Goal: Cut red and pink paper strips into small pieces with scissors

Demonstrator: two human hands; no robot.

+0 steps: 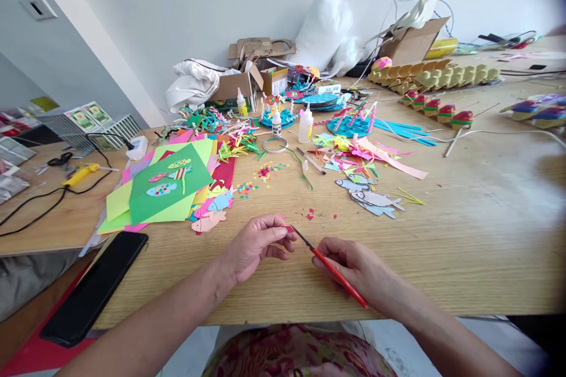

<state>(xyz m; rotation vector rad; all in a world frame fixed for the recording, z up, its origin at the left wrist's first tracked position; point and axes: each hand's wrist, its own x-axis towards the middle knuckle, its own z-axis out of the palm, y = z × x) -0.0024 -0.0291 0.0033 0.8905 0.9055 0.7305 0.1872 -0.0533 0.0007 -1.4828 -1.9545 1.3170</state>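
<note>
My left hand (265,241) pinches a small piece of red paper (289,229) between thumb and forefinger, above the table near its front edge. In my right hand (354,265) is a pair of scissors (338,277) with red handles, its dark blades pointing up and left. The blade tips meet the red paper, and I cannot tell how far apart the blades are. Just beyond my hands, tiny red scraps (310,213) lie on the wood. Paper fish cutouts (374,197) rest past my right hand; more fish cutouts (210,221) lie past my left.
A black phone (95,288) lies at the left front edge. Coloured sheets (141,200) bear several decorated fish. Glue bottles (305,125), paper scraps (340,153) and blue woven pieces (351,123) stand farther back. Egg cartons (460,78) are at the right rear, a yellow glue gun (82,174) at left.
</note>
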